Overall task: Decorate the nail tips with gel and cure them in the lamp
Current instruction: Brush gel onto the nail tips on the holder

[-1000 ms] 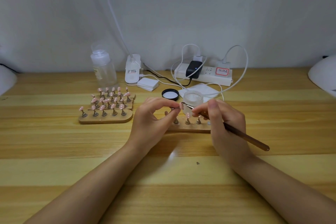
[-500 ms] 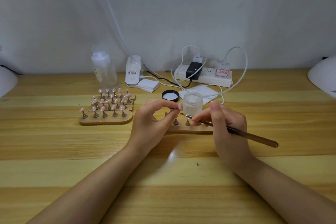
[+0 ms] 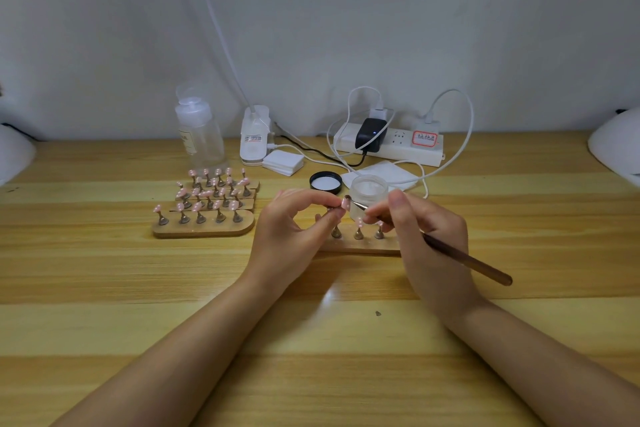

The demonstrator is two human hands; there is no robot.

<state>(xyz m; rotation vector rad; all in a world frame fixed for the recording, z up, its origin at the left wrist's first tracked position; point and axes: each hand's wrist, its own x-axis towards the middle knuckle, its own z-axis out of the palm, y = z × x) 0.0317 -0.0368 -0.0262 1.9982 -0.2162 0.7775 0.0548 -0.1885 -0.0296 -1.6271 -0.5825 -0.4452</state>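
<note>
My left hand (image 3: 294,232) pinches a small metal stand with a pink nail tip (image 3: 344,203) between thumb and forefinger, lifted above a wooden holder board (image 3: 360,246). My right hand (image 3: 426,239) grips a brown brush (image 3: 464,262) like a pen, its metal tip touching the pink nail tip. Three more stands with tips remain upright on that board. An open frosted gel jar (image 3: 369,192) stands just behind the brush tip, and its black lid (image 3: 325,182) lies to the left of it.
Several wooden boards of pink nail tips (image 3: 207,204) sit left of my hands. Behind them are a clear pump bottle (image 3: 199,133), a white device (image 3: 254,135), a pad stack (image 3: 283,163), a power strip (image 3: 391,142) with cables, and a white lamp edge (image 3: 616,146) far right.
The brush tip rose slightly from beside the jar back up to the held nail tip, and its handle swung a little lower. My left hand kept its pinch almost still.
</note>
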